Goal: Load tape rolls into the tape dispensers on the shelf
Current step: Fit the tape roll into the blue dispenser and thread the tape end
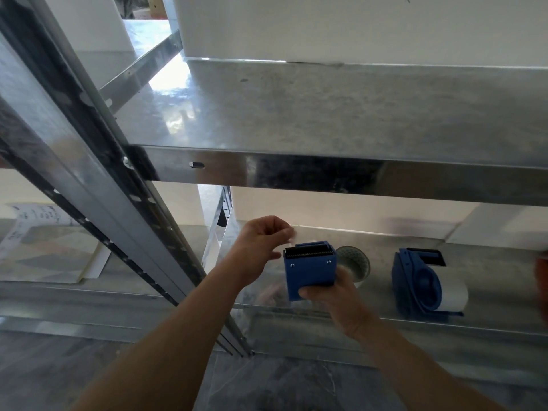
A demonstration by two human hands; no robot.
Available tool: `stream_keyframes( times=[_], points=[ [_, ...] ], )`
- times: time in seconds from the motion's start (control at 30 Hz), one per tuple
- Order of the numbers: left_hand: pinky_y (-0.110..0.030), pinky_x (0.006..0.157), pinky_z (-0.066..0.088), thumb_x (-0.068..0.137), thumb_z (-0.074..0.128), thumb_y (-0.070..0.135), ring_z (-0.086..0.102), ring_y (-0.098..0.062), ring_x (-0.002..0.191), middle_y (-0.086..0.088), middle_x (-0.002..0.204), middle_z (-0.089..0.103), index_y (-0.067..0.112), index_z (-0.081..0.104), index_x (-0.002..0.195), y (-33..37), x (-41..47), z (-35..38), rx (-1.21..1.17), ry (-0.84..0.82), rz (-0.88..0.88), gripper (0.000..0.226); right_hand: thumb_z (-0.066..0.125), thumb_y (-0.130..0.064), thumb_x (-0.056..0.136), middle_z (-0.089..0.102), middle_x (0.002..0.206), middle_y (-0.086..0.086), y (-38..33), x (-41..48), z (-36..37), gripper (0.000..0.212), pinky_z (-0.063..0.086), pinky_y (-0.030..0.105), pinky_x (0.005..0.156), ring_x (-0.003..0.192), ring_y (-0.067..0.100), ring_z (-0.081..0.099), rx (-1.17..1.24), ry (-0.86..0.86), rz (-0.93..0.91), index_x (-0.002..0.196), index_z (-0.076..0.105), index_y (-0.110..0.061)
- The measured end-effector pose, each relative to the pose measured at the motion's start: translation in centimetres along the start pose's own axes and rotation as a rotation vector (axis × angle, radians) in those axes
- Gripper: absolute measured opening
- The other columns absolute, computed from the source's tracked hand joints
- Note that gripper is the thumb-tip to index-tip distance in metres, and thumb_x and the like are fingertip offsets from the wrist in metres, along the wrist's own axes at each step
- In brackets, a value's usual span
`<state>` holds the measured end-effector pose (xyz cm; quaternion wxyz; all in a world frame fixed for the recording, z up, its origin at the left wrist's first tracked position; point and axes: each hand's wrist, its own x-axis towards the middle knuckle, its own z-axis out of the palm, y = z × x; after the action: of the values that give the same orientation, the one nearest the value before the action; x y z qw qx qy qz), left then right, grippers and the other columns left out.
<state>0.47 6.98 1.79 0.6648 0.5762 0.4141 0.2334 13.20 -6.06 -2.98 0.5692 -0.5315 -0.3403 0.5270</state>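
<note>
The right hand (pixel 332 295) wraps its fingers round the base of a blue tape dispenser (pixel 310 269), held above the lower shelf (pixel 489 321), teeth uppermost; the left hand (pixel 261 244) hovers beside it, fingers curled, gripping nothing visible; a tape roll (pixel 354 264) sits just behind; a second, loaded dispenser (pixel 424 284) lies well right.

— Where was the blue dispenser (pixel 310 269)?
— Upright, serrated blade on top, clear tape roll (pixel 354 264) just behind it.
— And the second dispenser (pixel 415 284)?
— On its side, farther right, white roll (pixel 453 292) loaded.
</note>
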Motion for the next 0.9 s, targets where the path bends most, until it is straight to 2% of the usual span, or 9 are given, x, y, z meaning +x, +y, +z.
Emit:
stream_keyframes(
  times=[0.1,0.2,0.3,0.37,0.43,0.57,0.73,0.9],
  points=[
    [-0.062,0.098,0.047,0.092,0.063,0.012,0.066,-0.036,0.100,-0.019,0.100,0.071,0.015,0.069,0.081,-0.3,-0.2,-0.2,-0.012,0.037,0.017,0.012,0.083,-0.024,0.049,0.074,0.096,0.011,0.0,0.1,0.1,0.043,0.057,0.051,0.088,0.098,0.030,0.069,0.025,0.011,-0.004,0.092,0.077,-0.026],
    [-0.062,0.097,0.048,0.093,0.062,0.012,0.068,-0.028,0.091,-0.013,0.090,0.072,0.014,0.066,0.081,-0.7,-0.3,-0.3,-0.066,0.065,-0.015,0.013,0.082,-0.022,0.049,0.074,0.099,0.012,0.1,0.0,0.1,0.044,0.056,0.051,0.088,0.100,0.031,0.069,0.086,-0.002,0.012,0.094,0.077,-0.025],
    [-0.060,0.096,0.049,0.095,0.060,0.012,0.067,-0.024,0.083,-0.003,0.079,0.070,0.012,0.064,0.083,-0.7,-0.3,-0.2,-0.072,0.078,-0.039,0.013,0.081,-0.023,0.049,0.075,0.098,0.010,0.3,-0.3,-0.1,0.044,0.058,0.044,0.084,0.099,0.028,0.070,0.094,-0.025,0.031,0.092,0.078,-0.027],
    [-0.059,0.093,0.051,0.095,0.060,0.012,0.066,-0.024,0.078,-0.003,0.078,0.069,0.012,0.063,0.083,-0.7,-0.2,0.0,-0.045,0.094,-0.044,0.013,0.081,-0.024,0.049,0.076,0.095,0.006,0.3,-0.4,-0.3,0.042,0.057,0.040,0.082,0.096,0.023,0.071,0.051,-0.045,0.042,0.091,0.078,-0.031],
    [-0.057,0.088,0.052,0.095,0.060,0.012,0.064,-0.022,0.070,-0.004,0.079,0.067,0.013,0.063,0.082,-0.6,-0.2,0.1,-0.024,0.108,-0.051,0.013,0.081,-0.025,0.049,0.076,0.094,0.004,0.2,-0.5,-0.4,0.042,0.056,0.042,0.084,0.094,0.021,0.071,0.007,-0.062,0.057,0.091,0.078,-0.032],
    [-0.047,0.075,0.052,0.097,0.058,0.014,0.066,-0.026,0.070,-0.005,0.078,0.064,0.015,0.061,0.082,-0.1,0.1,0.6,0.066,0.127,-0.037,0.015,0.082,-0.026,0.046,0.076,0.092,0.001,0.0,-0.5,-0.6,0.045,0.055,0.038,0.081,0.090,0.016,0.071,-0.013,-0.068,0.088,0.090,0.078,-0.035],
    [-0.033,0.062,0.052,0.098,0.055,0.014,0.073,-0.033,0.075,-0.008,0.081,0.062,0.014,0.058,0.083,1.2,0.7,0.7,0.138,0.162,-0.020,0.015,0.082,-0.025,0.046,0.076,0.093,0.002,-0.4,-0.4,-0.6,0.049,0.056,0.030,0.076,0.091,0.016,0.072,-0.042,-0.069,0.085,0.094,0.074,-0.021],
    [-0.019,0.050,0.045,0.098,0.055,0.014,0.074,-0.029,0.072,-0.010,0.083,0.063,0.013,0.059,0.084,2.2,0.8,0.8,0.194,0.217,0.009,0.014,0.081,-0.015,0.053,0.076,0.091,0.001,-0.6,-0.2,-0.8,0.046,0.055,0.025,0.073,0.089,0.015,0.071,-0.049,-0.071,0.097,0.098,0.070,-0.019]
  ],
)
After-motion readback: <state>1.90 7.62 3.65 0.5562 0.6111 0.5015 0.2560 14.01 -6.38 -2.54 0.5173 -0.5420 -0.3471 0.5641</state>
